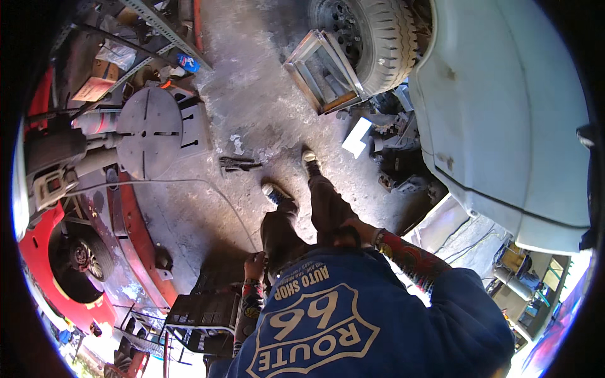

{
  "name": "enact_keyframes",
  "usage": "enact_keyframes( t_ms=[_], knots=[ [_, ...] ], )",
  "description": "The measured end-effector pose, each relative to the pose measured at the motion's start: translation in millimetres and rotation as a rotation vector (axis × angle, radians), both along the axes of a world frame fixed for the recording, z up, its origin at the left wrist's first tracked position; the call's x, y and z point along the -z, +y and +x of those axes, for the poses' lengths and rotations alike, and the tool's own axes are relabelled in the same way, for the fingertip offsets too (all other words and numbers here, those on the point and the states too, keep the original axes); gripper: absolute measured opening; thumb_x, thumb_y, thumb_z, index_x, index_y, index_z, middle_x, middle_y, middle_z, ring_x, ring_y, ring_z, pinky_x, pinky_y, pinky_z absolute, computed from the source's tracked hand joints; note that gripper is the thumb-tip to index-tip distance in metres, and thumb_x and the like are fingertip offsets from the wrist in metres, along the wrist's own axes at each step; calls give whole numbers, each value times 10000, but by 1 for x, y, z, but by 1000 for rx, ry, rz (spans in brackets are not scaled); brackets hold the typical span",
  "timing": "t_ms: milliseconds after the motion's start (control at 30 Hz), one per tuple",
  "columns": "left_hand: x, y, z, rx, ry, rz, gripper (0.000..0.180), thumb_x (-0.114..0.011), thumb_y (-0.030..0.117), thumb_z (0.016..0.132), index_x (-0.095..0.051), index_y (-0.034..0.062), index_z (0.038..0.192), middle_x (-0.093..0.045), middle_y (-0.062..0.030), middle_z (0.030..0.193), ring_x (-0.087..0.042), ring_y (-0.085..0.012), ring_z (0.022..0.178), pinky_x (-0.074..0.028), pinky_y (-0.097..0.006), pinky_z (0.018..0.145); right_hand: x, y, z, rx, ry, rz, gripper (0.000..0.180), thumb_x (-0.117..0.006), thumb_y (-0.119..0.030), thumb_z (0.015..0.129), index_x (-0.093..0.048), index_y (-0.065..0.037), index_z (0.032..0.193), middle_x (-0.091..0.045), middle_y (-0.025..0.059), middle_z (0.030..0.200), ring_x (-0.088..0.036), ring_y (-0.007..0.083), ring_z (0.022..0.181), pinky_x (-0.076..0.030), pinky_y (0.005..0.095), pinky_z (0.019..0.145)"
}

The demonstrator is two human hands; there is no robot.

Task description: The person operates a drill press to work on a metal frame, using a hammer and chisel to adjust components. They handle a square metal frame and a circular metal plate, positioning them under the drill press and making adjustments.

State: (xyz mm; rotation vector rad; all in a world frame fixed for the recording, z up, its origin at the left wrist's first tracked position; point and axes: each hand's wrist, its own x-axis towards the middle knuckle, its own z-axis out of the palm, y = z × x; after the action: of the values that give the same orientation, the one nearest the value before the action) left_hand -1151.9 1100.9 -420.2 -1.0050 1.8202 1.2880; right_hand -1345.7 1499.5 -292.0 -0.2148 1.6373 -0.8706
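Note:
My left hand (254,267) hangs low beside my left thigh with its fingers curled. A thin grey cable (217,189) runs across the floor and ends from view close to that hand; I cannot tell whether the fingers hold it. In front of my right thigh, my right hand (362,230) is bent around a dark thing (345,237) that blends into my trousers, so its kind does not show. Both forearms have patterned sleeves or skin. Ahead of my shoes (275,193), a dark metal tool like a clamp (239,164) lies on the concrete.
A drill press with a round slotted table (149,133) stands left. Ahead right, a metal frame (327,75) leans by a large tyre (389,47). A pale vehicle panel (504,120) fills the right. Behind my left hand is a black chair (200,310); a red car body (45,249) lies beyond.

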Motion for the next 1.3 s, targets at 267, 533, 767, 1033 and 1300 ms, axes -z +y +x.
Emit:
enact_keyframes(
  t_ms=[267, 533, 767, 1033, 1300],
  knots=[
    [184, -55, -249, -507, 512, -288, 226, -519, 169, 949, -658, -1, 1002, -661, -76, 974, -587, -183, 868, -483, -345, 788, 176, -10, -144, 340, 569, 445, 271, -616, -322, 890, -657, -64, 960, -678, 191, 888, -660, 377, 854, -516, 474, 727],
    [130, -134, -453, 31, 1298, -1452, 436, -632, 390, 929, -644, 59, 1214, -634, -167, 1230, -607, -342, 1093, -465, -448, 946, 293, -162, -246, 199, 730, -302, 267, -579, -297, 908, -610, -33, 935, -650, 189, 856, -627, 406, 842, -484, 518, 769],
    [235, -171, -453, 280, 788, -1661, 690, -477, 643, 914, -489, 149, 1396, -500, -137, 1413, -505, -378, 1237, -392, -525, 1010, 366, -143, -270, 634, 847, -589, 274, -559, -282, 957, -628, -19, 919, -634, 170, 832, -625, 333, 784, -482, 436, 729],
    [226, -160, -466, 484, 449, -1751, 1158, -663, 724, 711, -165, 80, 1535, -259, -154, 1563, -240, -339, 1443, -259, -572, 1118, 457, 29, -228, 1507, 1012, -310, 134, -601, -137, 968, -658, -16, 982, -679, 47, 900, -601, 144, 831, -482, 300, 794],
    [229, -162, -463, 575, 445, -1867, 1293, -725, 741, 621, -129, 43, 1532, -277, -192, 1537, -273, -353, 1423, -298, -546, 1104, 736, 288, -157, 1004, 554, 1363, 243, -728, -340, 795, -718, -117, 890, -720, 83, 901, -700, 228, 844, -542, 376, 705]
  ],
)
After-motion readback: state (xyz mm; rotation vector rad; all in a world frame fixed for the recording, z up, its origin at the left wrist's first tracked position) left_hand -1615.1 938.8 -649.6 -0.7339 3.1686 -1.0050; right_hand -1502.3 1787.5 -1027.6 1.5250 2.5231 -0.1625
